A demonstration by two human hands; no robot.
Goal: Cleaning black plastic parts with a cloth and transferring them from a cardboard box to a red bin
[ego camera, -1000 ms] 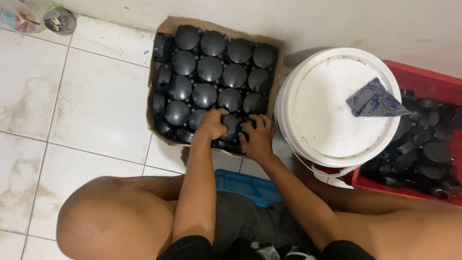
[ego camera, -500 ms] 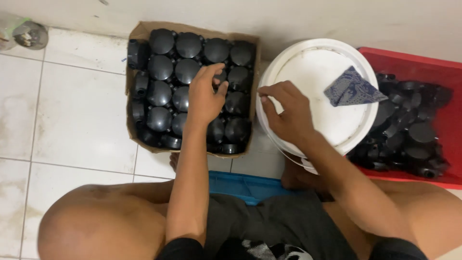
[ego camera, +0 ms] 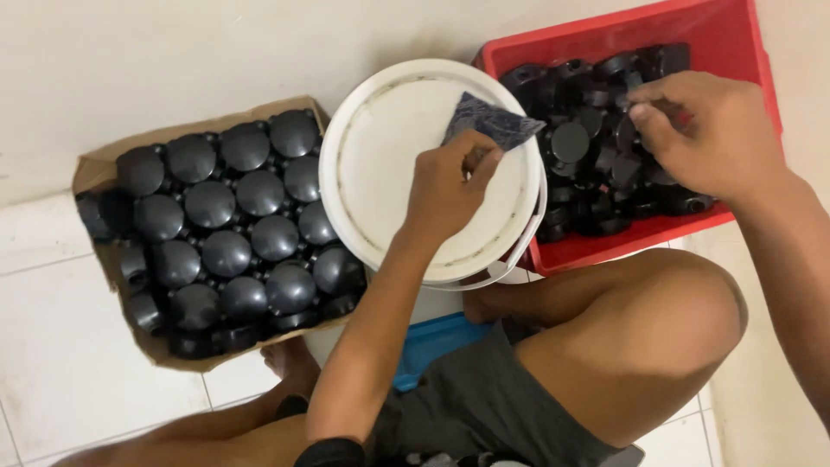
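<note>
My left hand lies over the white bucket lid, and its fingertips pinch the near edge of a blue patterned cloth lying on the lid. My right hand reaches into the red crate, its fingers curled down among the loose black round plastic parts. Whether it grips one is hidden. To the left, a cardboard box holds several black domed parts packed in rows.
A white wall runs along the back, just behind the box, the bucket and the crate. My bent knees and grey shorts fill the bottom. A blue plastic piece lies under my legs on the white tiled floor.
Both hands left the cardboard box and moved right. The left hand went to the cloth on the bucket lid, the right hand into the red crate. The view swung right.
</note>
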